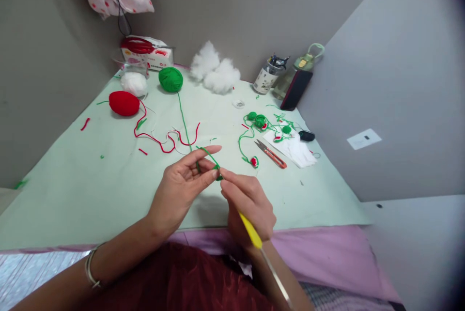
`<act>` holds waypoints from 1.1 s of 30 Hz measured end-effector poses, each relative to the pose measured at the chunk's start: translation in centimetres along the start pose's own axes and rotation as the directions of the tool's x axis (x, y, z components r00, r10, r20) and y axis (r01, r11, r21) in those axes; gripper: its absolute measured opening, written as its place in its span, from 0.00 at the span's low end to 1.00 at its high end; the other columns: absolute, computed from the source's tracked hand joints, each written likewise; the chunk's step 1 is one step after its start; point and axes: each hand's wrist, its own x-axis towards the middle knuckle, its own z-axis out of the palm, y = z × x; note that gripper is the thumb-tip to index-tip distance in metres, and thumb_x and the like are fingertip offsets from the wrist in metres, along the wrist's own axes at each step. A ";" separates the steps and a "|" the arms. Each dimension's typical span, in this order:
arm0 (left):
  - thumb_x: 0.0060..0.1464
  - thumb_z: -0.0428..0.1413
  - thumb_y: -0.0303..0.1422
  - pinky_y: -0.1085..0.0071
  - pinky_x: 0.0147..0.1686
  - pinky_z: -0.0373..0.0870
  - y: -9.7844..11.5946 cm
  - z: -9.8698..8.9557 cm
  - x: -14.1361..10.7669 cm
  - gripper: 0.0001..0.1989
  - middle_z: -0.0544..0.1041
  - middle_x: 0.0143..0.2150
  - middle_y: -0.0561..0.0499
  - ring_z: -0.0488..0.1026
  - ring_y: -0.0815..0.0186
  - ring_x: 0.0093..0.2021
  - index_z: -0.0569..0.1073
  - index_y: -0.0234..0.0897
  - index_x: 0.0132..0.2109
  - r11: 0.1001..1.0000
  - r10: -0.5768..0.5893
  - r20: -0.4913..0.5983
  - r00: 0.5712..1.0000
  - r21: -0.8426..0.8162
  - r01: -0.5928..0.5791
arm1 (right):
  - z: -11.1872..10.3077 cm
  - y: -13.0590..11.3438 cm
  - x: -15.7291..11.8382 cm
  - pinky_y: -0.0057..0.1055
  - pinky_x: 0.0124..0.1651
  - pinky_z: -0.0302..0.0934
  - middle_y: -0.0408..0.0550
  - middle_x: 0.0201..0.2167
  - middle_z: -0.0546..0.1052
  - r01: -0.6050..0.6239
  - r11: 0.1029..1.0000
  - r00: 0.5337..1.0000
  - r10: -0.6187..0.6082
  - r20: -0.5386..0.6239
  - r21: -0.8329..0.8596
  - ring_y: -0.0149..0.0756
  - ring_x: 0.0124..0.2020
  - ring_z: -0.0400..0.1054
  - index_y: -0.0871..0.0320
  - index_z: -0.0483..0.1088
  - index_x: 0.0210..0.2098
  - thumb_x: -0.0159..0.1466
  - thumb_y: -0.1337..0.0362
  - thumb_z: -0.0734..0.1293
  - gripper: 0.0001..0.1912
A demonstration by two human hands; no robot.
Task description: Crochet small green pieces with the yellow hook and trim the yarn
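Between the fingertips of my left hand [187, 180] is a small green crochet piece [218, 171], pinched by the thumb. Green yarn [182, 117] passes over the raised index finger and runs back to a green yarn ball [170, 79]. My right hand [250, 202] is closed around a crochet hook with a yellow grip [250, 230], its metal shaft trailing toward my body. The hook's tip meets the green piece, partly hidden by my fingers.
Left lie a red yarn ball [124, 103] and a white yarn ball [133, 83]. White stuffing [216, 69] sits at the back. Orange-handled thread snips [271, 154] lie right, near small green crocheted pieces [260, 120], tissue [296, 148], a phone [296, 89] and a pen holder [267, 77].
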 end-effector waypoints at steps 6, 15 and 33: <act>0.56 0.66 0.30 0.79 0.42 0.72 0.5 -0.3 -0.1 0.17 0.76 0.32 0.59 0.74 0.74 0.36 0.80 0.49 0.53 0.995 0.040 -0.003 0.999 0.088 -0.039 | -0.2 -0.2 0.3 0.37 0.40 0.77 0.50 0.43 0.84 -0.078 0.996 0.996 0.076 0.040 0.043 0.38 0.42 0.80 0.52 0.76 0.51 0.68 0.76 0.66 0.18; 0.54 0.68 0.30 0.76 0.41 0.69 1.1 0.3 -0.7 0.23 0.75 0.32 0.57 0.70 0.72 0.35 0.79 0.47 0.57 0.992 -0.116 0.071 0.991 -0.050 0.120 | -0.6 0.4 -1.7 0.38 0.46 0.76 0.48 0.47 0.81 0.120 0.961 0.990 -0.098 0.100 -0.248 0.40 0.45 0.78 0.43 0.74 0.58 0.66 0.74 0.69 0.26; 0.53 0.69 0.33 0.75 0.40 0.68 1.9 -0.5 -0.2 0.24 0.75 0.32 0.57 0.71 0.70 0.34 0.78 0.47 0.57 0.996 -0.066 0.078 0.995 0.065 0.061 | -1.6 -0.8 1.8 0.32 0.31 0.69 0.46 0.33 0.81 -0.493 0.743 0.845 0.532 0.046 0.453 0.32 0.28 0.73 0.54 0.79 0.39 0.69 0.67 0.67 0.08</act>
